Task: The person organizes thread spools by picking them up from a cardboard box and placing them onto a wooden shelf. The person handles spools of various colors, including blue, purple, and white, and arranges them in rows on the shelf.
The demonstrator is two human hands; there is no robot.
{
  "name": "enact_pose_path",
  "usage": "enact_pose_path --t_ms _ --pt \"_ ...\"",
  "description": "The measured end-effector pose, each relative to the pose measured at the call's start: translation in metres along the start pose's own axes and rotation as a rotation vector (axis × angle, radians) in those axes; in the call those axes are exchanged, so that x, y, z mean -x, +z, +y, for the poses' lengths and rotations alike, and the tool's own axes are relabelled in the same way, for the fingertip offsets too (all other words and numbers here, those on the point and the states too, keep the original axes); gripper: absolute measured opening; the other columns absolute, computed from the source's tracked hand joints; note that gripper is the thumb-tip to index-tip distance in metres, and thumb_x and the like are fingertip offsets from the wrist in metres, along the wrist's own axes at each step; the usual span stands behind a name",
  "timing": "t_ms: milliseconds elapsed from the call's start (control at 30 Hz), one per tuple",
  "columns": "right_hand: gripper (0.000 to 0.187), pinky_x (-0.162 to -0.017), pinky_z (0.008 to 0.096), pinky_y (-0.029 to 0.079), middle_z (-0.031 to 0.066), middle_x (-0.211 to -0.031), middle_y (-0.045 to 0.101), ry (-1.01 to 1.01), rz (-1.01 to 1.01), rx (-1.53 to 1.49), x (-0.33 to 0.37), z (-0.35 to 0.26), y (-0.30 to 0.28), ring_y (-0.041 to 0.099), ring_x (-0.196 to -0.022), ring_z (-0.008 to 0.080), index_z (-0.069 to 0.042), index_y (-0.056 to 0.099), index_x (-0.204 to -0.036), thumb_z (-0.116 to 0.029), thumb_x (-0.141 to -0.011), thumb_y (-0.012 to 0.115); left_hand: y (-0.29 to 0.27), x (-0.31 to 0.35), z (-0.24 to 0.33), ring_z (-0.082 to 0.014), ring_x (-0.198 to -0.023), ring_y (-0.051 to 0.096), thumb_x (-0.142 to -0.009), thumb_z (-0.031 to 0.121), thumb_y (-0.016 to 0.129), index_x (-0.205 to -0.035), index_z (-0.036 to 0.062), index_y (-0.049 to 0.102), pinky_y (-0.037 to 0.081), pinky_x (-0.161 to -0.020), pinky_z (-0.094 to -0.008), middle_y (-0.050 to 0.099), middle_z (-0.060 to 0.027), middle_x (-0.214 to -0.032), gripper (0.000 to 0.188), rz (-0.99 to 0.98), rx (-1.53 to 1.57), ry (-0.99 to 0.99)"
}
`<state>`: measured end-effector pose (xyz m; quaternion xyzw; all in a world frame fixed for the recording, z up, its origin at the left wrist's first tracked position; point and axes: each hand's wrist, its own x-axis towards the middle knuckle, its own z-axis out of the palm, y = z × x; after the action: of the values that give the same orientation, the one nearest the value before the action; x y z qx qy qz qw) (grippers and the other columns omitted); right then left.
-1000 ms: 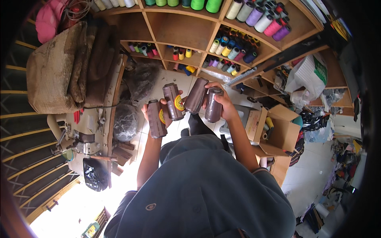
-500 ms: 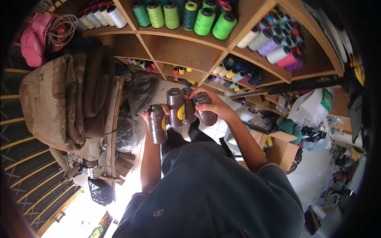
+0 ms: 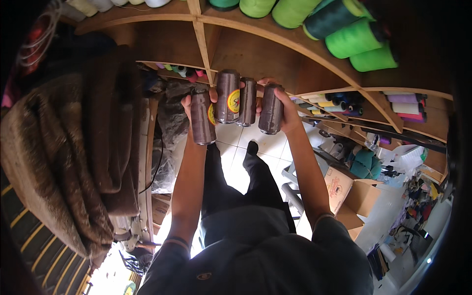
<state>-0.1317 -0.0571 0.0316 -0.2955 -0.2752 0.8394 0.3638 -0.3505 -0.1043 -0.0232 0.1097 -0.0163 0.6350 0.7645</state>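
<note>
Several dark brown thread spools in shiny wrap are held up side by side in front of the shelves. My left hand (image 3: pixel 186 104) is closed round the leftmost brown spool (image 3: pixel 202 120), its thumb showing between that one and the taller brown spool (image 3: pixel 227 98), which carries a yellow round label. My right hand (image 3: pixel 290 114) grips the rightmost brown spool (image 3: pixel 271 110). Fingertips show beside another brown spool (image 3: pixel 247 103) in the middle. Which hand bears the two middle spools is partly hidden.
A wooden shelf unit (image 3: pixel 275 42) spans the far side, with green thread cones (image 3: pixel 295 11) on top and mixed spools (image 3: pixel 329 103) lower down. Thick brown folded fabric (image 3: pixel 64 162) lies at left. An open cardboard box (image 3: pixel 344 196) stands on the floor at right, near scattered scraps.
Both hands have carried the spools forward and up, closer to the shelves. My arms are straighter, and the view has shifted so my legs and the floor show more.
</note>
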Motion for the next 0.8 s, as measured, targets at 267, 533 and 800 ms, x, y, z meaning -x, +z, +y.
enact_pose_path --t_ms 267,533,800 --pt "0.041 -0.068 0.0380 0.054 0.0147 -0.118 0.055 -0.042 0.108 -0.054 -0.040 0.013 -0.046 0.063 -0.072 0.0225 -0.008 0.053 -0.118 -0.039 -0.091 0.056 -0.091 -0.036 0.003 -0.0375 -0.062 0.063 -0.077 0.066 0.054 -0.094 -0.0025 0.051 0.052 -0.040 -0.0383 0.043 -0.0360 -0.122 0.070 -0.156 0.045 -0.068" --pt "0.046 -0.076 0.0410 0.052 0.0156 -0.106 0.057 -0.129 0.103 -0.119 -0.083 0.002 -0.088 0.061 -0.082 0.0248 -0.003 0.051 -0.114 -0.042 -0.090 0.053 -0.119 -0.053 -0.023 -0.0380 -0.137 0.026 -0.070 0.067 0.064 -0.095 0.0172 0.061 0.030 -0.107 -0.0492 0.021 -0.0317 -0.147 0.056 -0.166 0.024 0.070" --pt "0.041 -0.080 0.0395 0.048 0.0069 -0.092 0.061 -0.600 0.577 0.942 -0.220 -0.041 -0.082 0.060 -0.087 0.0203 -0.004 0.057 -0.109 -0.039 -0.086 0.062 -0.126 -0.039 -0.034 -0.0382 -0.136 0.026 -0.075 0.068 0.059 -0.092 0.0177 0.061 0.032 -0.105 -0.0497 0.028 -0.0326 -0.143 0.053 -0.141 -0.018 0.202"
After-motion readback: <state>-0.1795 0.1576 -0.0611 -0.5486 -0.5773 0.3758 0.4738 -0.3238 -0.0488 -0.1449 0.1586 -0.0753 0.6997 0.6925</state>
